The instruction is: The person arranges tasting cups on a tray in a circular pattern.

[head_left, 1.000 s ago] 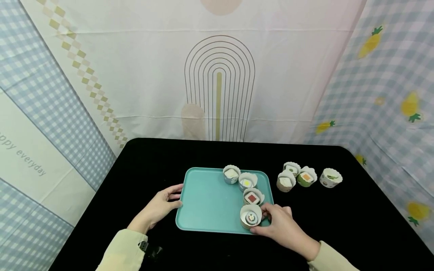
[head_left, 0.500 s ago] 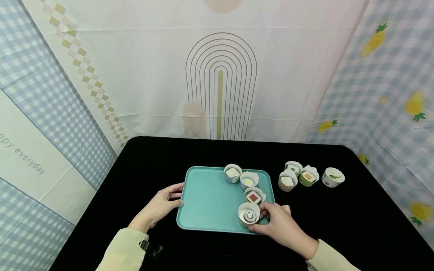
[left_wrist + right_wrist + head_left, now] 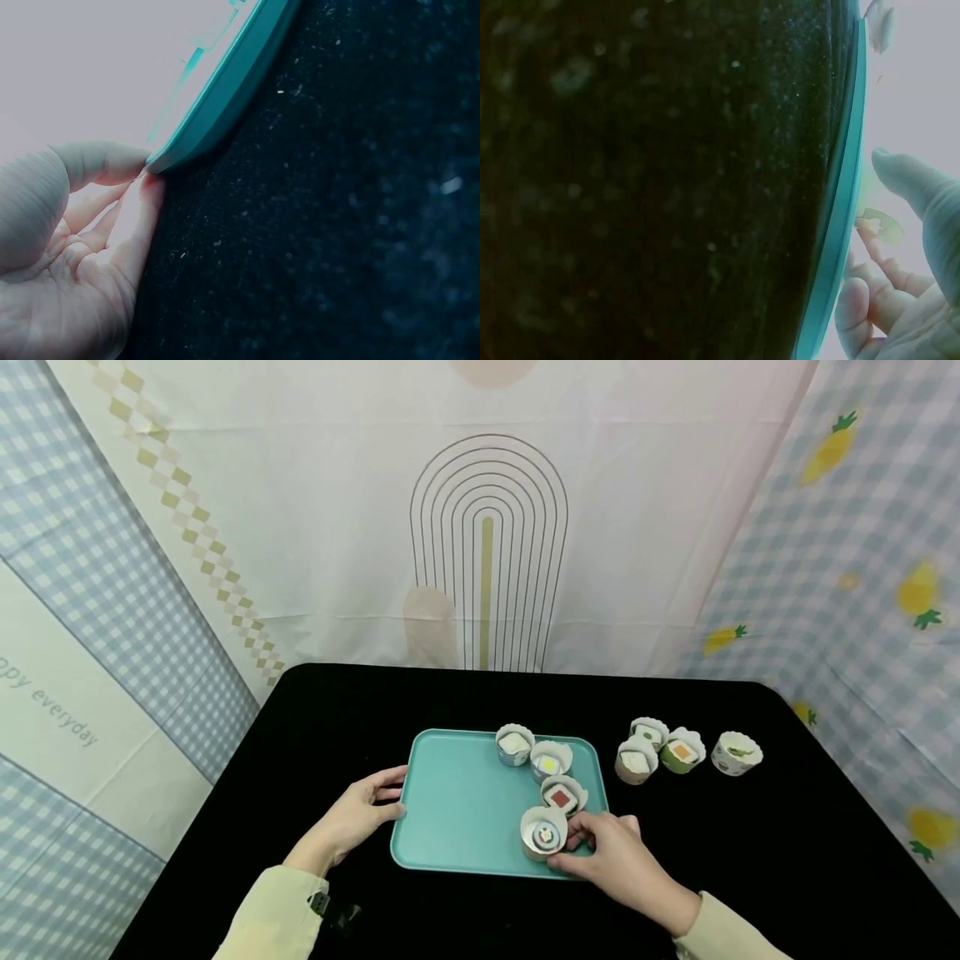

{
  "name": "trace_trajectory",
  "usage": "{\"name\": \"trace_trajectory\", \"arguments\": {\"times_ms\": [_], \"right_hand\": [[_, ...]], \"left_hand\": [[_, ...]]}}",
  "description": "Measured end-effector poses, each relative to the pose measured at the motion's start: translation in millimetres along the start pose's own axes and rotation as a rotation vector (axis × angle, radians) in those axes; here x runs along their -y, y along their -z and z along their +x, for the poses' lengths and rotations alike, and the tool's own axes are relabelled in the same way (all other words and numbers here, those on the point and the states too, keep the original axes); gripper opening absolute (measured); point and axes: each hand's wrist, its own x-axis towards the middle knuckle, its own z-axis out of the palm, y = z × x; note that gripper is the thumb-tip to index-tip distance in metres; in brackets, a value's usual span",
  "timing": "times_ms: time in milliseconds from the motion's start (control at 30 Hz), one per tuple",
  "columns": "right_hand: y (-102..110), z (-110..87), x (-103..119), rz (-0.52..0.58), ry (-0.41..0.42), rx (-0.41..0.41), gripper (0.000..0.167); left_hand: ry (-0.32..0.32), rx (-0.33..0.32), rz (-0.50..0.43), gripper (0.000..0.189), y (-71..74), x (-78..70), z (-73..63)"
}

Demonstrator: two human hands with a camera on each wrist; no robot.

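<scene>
My right hand holds a brown paper baking cup by its right side, thumb at the front and fingers behind. A round piece with a coloured centre lies in it. This cup is at the front right of a teal tray. At the tray's left edge my left hand pinches the rim between thumb and fingers, as the left wrist view shows at the tray rim. Behind the held cup stand a cup with a red-topped piece, a yellow-topped one and a white one. Glare hides the held cup in the right wrist view.
Right of the tray, on the black table, stand several more filled cups: a white-topped one, an orange-topped one and one apart with something green. A small black object lies near the left sleeve.
The held baking cup has slid a little left and slightly back on the tray, my right hand following it. My left hand stays at the tray's edge.
</scene>
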Motion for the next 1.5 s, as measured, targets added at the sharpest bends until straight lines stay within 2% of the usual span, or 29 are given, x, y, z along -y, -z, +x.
{"name": "trace_trajectory", "arguments": {"times_ms": [167,333,433,567,667,867,1100,1233,1500], "right_hand": [[5.6,-3.6,-2.4,0.009,-0.006,0.013,0.025],[22.0,-9.2,-9.8,0.073,-0.024,0.007,0.028],[35.8,-11.3,-18.5,0.091,-0.034,-0.054,0.034],[55.7,-9.5,-34.1,0.040,-0.043,-0.173,0.041],[68.5,-5.6,-46.8,0.001,-0.086,-0.212,0.049],[84.2,1.4,-69.7,-0.004,-0.191,-0.178,0.070],[84.6,6.4,-83.3,0.005,-0.253,-0.163,0.093],[81.9,9.8,-85.8,0.019,-0.266,-0.128,0.099],[78.2,17.7,-84.4,0.063,-0.283,-0.067,0.100]], "left_hand": [[0.006,0.003,-0.004,0.059,-0.2,1.5,-2.5],[-0.002,-0.004,-0.005,0.059,0.9,-0.1,-3.3],[0.005,-0.008,-0.001,0.059,1.8,-1.0,-3.7],[0.003,-0.011,0.003,0.059,2.5,-1.4,-3.6],[-0.004,-0.009,0.002,0.059,2.6,-1.3,-3.0],[-0.002,-0.011,0.006,0.059,2.2,-1.0,-1.2],[-0.005,-0.008,0.005,0.059,0.5,-0.8,0.8],[0.002,-0.013,0.005,0.059,-0.2,0.1,0.5],[-0.005,-0.002,-0.002,0.059,-0.1,0.1,-0.3]]}}
